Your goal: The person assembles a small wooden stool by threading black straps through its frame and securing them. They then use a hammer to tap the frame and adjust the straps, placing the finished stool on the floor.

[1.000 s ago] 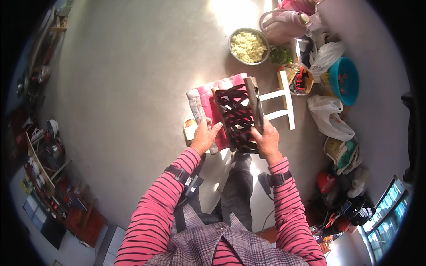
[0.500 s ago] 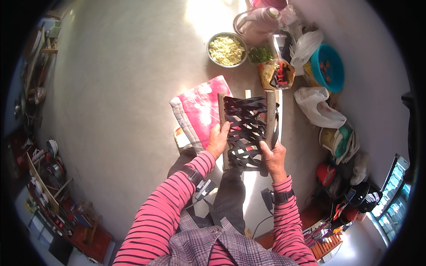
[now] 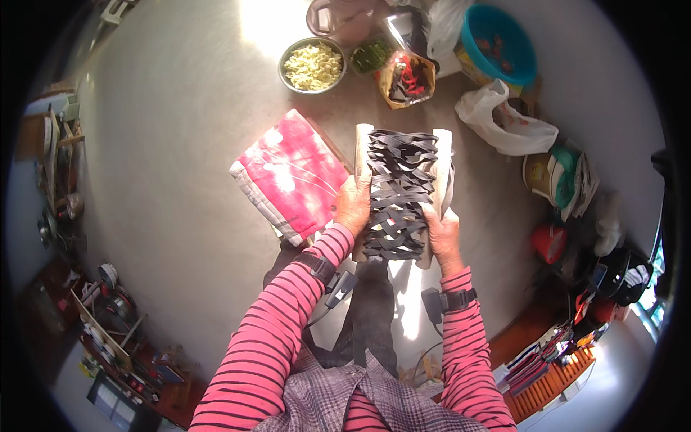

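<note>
Between my hands is a folding stool with two pale wooden rails and a seat of criss-crossed black straps. My left hand is closed round its left rail, thumb along the wood. My right hand grips the right rail, its thumb over the edge by the straps. The seat faces up toward me, above my dark trousers. Just left of the stool lies a red-pink square cushion with a grey edge; what supports it is mostly hidden.
Ahead on the floor are a bowl of pale chopped food, a container of greens and an opened bag. A blue basin and white plastic bag sit by the right wall. Cluttered shelves line the left.
My view has shifted, so the bowl, bags and cushion sit farther left and the stool stands farther from the cushion. The stool's seat is turned more squarely toward me. Both hands keep their grip.
</note>
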### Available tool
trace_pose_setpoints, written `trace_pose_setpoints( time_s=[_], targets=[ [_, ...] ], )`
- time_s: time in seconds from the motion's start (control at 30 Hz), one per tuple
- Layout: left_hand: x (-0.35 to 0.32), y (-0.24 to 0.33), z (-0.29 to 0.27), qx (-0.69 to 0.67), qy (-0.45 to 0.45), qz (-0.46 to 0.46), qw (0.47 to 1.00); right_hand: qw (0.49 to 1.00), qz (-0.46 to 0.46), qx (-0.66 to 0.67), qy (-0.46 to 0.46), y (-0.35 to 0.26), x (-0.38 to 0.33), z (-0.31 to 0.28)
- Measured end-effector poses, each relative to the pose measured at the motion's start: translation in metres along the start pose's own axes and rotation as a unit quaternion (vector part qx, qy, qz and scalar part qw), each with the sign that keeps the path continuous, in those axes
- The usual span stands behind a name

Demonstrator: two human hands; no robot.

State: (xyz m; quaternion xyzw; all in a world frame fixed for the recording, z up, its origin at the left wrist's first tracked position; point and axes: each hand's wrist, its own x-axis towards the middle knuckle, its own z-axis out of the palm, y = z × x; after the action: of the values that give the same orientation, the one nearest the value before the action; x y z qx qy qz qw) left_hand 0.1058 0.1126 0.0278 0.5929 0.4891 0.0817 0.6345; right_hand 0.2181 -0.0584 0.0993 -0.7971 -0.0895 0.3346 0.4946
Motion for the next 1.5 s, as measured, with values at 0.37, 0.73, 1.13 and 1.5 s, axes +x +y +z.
trace_pose_setpoints(
  time_s=[0.37, 0.73, 1.13, 1.5],
  targets=[
    [0.015, -0.010, 0.009, 0.203, -0.082, 0.138, 0.966, 0.993, 0.116, 0.007, -0.017, 0.057, 0.018, -0.049],
    [0.027, -0.013, 0.030, 0.227, -0.018, 0.177, 0.958, 0.995, 0.083, -0.040, 0.026, 0.062, 0.030, -0.035],
    [0.052, -0.029, 0.014, 0.293, -0.081, 0.221, 0.927, 0.991, 0.129, 0.004, -0.031, 0.070, 0.039, -0.047],
    [0.076, -0.084, 0.036, -0.012, -0.161, 0.031, 0.986, 0.985, 0.168, -0.010, -0.048, 0.138, 0.072, -0.042]
  ],
)
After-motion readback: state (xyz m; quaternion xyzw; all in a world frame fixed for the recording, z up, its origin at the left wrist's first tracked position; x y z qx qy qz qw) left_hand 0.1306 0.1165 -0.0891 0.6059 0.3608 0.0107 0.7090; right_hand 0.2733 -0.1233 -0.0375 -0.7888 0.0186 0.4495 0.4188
